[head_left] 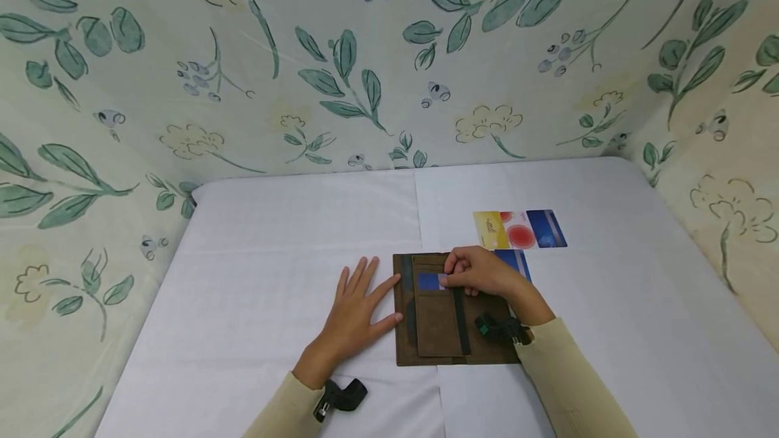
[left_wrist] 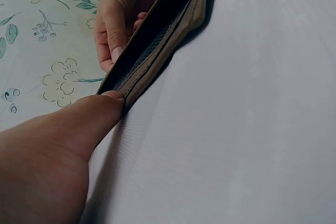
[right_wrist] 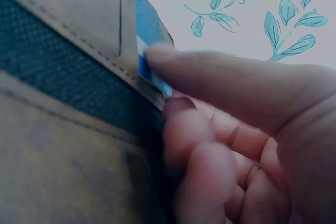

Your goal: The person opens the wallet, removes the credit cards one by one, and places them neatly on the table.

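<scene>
Wallet (head_left: 439, 323), flat, brown, stitched, possibly leather

Through my head view I look down on a table (head_left: 292, 222) spread with white cloth (head_left: 231, 330), its far corners rounded and a thin seam or crease (head_left: 417, 205) running from the far edge toward the camera. Beyond it and along both sides I see a pale floral backdrop (head_left: 255, 120), printed with green leafy sprigs (head_left: 344, 53), yellowish outlined blooms (head_left: 489, 124) and small bluish berries (head_left: 564, 54). The light reaches me soft and even, warming to peach at the right, while the left wrist view looks dimmer and greyer
</scene>
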Action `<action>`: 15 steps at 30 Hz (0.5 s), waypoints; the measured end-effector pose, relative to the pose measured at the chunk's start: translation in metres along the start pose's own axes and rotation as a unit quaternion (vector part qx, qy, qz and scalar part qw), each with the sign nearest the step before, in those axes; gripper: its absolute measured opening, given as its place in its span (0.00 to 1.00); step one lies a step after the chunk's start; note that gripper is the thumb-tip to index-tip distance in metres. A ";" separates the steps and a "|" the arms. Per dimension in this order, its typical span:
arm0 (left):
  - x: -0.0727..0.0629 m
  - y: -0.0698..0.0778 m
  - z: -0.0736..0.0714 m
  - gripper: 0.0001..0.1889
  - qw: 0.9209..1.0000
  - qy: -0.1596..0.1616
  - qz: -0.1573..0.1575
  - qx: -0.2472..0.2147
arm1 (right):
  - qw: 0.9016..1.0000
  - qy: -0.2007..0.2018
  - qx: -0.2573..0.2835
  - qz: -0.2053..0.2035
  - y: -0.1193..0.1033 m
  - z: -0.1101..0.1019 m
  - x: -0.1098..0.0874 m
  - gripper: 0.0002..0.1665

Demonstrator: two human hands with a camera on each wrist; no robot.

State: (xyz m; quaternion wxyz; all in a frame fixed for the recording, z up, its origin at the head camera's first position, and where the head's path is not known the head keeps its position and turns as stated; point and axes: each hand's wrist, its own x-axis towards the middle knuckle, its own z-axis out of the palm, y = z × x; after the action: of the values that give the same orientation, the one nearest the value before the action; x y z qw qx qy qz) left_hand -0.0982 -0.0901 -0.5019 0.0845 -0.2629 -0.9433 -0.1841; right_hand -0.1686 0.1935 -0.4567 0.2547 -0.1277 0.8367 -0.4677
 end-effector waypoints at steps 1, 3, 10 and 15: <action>0.000 0.000 0.000 0.34 1.000 0.000 0.000 0.000 | 1.000 -0.001 0.002 0.000 0.000 0.000 0.000 0.17; 0.000 0.000 0.000 0.33 1.000 0.004 0.002 -0.001 | 1.000 -0.004 0.002 -0.003 0.000 0.000 0.000 0.17; -0.001 0.001 0.000 0.33 1.000 0.023 0.015 -0.004 | 1.000 -0.007 -0.003 -0.007 0.001 0.000 -0.001 0.18; -0.001 0.001 0.000 0.33 1.000 0.022 0.013 -0.007 | 1.000 0.003 -0.003 -0.011 0.001 0.001 0.000 0.18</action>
State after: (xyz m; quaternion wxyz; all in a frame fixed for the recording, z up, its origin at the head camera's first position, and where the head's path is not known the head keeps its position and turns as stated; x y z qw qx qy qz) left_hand -0.0971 -0.0899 -0.5014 0.1054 -0.2716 -0.9365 -0.1949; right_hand -0.1675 0.1936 -0.4585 0.2468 -0.1363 0.8375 -0.4680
